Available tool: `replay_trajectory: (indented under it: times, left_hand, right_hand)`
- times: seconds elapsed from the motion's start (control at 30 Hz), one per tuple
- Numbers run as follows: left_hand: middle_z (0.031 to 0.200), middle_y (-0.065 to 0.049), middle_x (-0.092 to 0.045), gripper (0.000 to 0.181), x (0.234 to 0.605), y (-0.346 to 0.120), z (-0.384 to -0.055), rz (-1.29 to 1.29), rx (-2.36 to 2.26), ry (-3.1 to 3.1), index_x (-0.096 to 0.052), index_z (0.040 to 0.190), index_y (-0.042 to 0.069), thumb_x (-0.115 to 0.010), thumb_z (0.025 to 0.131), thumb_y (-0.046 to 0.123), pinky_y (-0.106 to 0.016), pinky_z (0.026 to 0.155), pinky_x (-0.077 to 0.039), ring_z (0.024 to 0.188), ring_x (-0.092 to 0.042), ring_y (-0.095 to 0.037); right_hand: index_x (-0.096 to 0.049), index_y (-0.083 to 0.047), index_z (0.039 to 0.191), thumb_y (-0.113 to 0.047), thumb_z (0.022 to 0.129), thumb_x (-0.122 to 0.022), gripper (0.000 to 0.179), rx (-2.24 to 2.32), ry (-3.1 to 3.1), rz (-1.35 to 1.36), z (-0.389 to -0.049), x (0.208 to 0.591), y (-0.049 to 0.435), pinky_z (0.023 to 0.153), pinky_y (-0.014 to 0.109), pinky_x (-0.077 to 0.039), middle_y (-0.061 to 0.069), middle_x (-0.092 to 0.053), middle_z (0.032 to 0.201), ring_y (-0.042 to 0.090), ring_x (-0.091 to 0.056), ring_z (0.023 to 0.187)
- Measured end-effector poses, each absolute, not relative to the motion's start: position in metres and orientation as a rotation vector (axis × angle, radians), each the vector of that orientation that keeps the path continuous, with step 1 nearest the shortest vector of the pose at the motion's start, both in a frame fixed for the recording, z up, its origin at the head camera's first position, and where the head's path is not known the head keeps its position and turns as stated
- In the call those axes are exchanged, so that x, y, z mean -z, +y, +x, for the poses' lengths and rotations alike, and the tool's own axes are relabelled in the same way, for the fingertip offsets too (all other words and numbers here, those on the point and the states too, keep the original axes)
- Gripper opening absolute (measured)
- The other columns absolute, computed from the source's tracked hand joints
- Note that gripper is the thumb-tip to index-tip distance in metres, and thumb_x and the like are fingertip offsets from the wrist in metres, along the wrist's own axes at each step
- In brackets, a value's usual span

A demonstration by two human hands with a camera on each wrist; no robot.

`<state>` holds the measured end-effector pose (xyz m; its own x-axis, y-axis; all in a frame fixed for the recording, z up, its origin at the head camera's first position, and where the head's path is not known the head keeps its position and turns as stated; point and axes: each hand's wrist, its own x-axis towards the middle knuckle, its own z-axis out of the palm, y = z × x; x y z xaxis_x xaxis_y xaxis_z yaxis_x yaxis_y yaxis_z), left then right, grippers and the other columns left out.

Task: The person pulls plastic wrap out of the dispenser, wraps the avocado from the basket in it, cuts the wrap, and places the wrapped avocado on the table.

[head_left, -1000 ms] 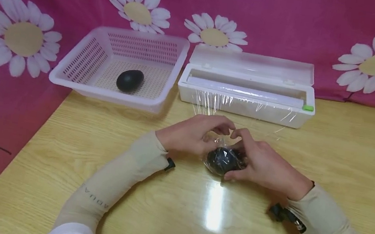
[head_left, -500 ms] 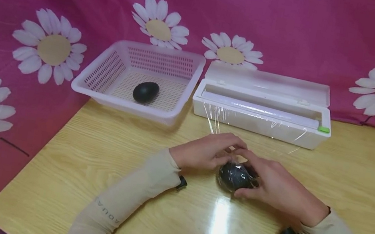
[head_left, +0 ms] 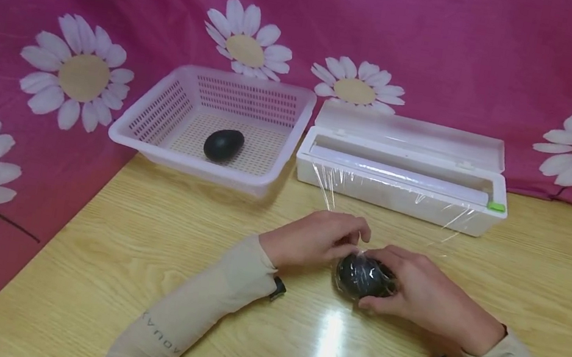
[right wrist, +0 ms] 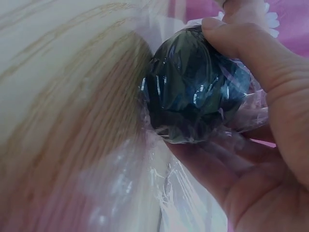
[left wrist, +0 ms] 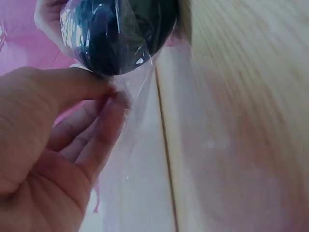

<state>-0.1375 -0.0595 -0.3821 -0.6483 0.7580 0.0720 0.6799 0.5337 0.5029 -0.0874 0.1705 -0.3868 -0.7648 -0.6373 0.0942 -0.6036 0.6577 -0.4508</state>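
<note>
Fingers of your right hand (head_left: 427,292) curl round film-wrapped black ovoid (head_left: 362,276); opposite, your left hand (head_left: 315,240) pinches cling film (left wrist: 137,89). Film stretches to open white box (head_left: 378,193) beyond hands; pale basket (head_left: 198,172) holding second ovoid (head_left: 224,145) left of box.

Bare tabletop (head_left: 238,350) gives a hand room between the two forearms, on the wearer's side of the film-wrapped black ovoid (head_left: 362,278), and more lies to the right of the right hand (head_left: 424,292). On the far side, cling film (head_left: 329,196) stretches from the white dispenser box (head_left: 399,203) toward the hands, barring straight passage there. The perforated basket (head_left: 203,173) can be entered from above, its walls blocking a sideways reach; only a narrow gap parts it from the box. Floral cloth (head_left: 449,55) closes off the back.
</note>
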Motion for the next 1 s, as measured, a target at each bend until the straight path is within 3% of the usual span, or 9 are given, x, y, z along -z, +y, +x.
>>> replay_trajectory:
  times: [0.17, 0.3, 0.43, 0.57, 0.77, 1.0]
  left_hand:
    - [0.111, 0.004, -0.076, 0.022, 0.383, -0.060, -0.136, 1.281, -0.702, 2.612, -0.060, 0.128, 0.014, -0.058, 0.105, 0.016, -0.020, 0.096, -0.054, 0.102, -0.069, -0.005]
    - [0.110, 0.001, -0.079, 0.031, 0.382, -0.062, -0.136, 1.268, -0.767, 2.562, -0.046, 0.135, 0.010, -0.055, 0.105, 0.013, -0.016, 0.087, -0.055, 0.097, -0.071, -0.004]
    - [0.110, -0.001, -0.079, 0.039, 0.379, -0.066, -0.135, 1.203, -0.832, 2.482, -0.039, 0.136, 0.009, -0.055, 0.101, 0.010, -0.014, 0.078, -0.053, 0.086, -0.068, -0.002]
    - [0.107, 0.001, -0.078, 0.039, 0.377, -0.065, -0.135, 1.196, -0.826, 2.444, -0.044, 0.134, 0.010, -0.059, 0.097, 0.011, -0.015, 0.075, -0.053, 0.081, -0.067, -0.003]
    - [0.114, 0.002, -0.075, 0.030, 0.370, -0.062, -0.137, 1.167, -0.671, 2.538, -0.058, 0.129, 0.016, -0.060, 0.099, 0.021, -0.020, 0.089, -0.052, 0.101, -0.066, -0.006]
    - [0.106, 0.003, -0.077, 0.027, 0.371, -0.062, -0.132, 1.193, -0.690, 2.513, -0.059, 0.129, 0.015, -0.056, 0.102, 0.016, -0.018, 0.085, -0.053, 0.089, -0.067, -0.005]
  right_hand:
    - [-0.060, -0.006, 0.135, -0.041, 0.077, -0.090, 0.074, 0.766, 2.767, -1.007, -0.087, 0.387, 0.172, 0.086, 0.038, -0.062, 0.007, -0.076, 0.117, 0.016, -0.073, 0.101]
    - [-0.050, -0.012, 0.143, -0.042, 0.079, -0.089, 0.081, 0.799, 2.739, -1.017, -0.089, 0.387, 0.173, 0.086, 0.041, -0.063, 0.010, -0.076, 0.120, 0.018, -0.074, 0.103]
    - [-0.055, -0.016, 0.143, -0.037, 0.080, -0.089, 0.074, 0.803, 2.727, -1.051, -0.090, 0.389, 0.172, 0.089, 0.042, -0.062, 0.007, -0.075, 0.124, 0.016, -0.072, 0.106]
    - [-0.060, -0.012, 0.139, -0.035, 0.079, -0.089, 0.070, 0.778, 2.741, -1.040, -0.089, 0.389, 0.172, 0.093, 0.046, -0.061, 0.010, -0.073, 0.126, 0.019, -0.071, 0.109]
    - [-0.060, -0.006, 0.136, -0.031, 0.079, -0.087, 0.068, 0.728, 2.769, -1.055, -0.089, 0.384, 0.171, 0.086, 0.042, -0.062, 0.014, -0.073, 0.122, 0.019, -0.070, 0.101]
    - [-0.060, -0.005, 0.133, -0.032, 0.079, -0.086, 0.066, 0.717, 2.749, -1.026, -0.088, 0.386, 0.168, 0.086, 0.041, -0.061, 0.009, -0.072, 0.119, 0.015, -0.068, 0.098]
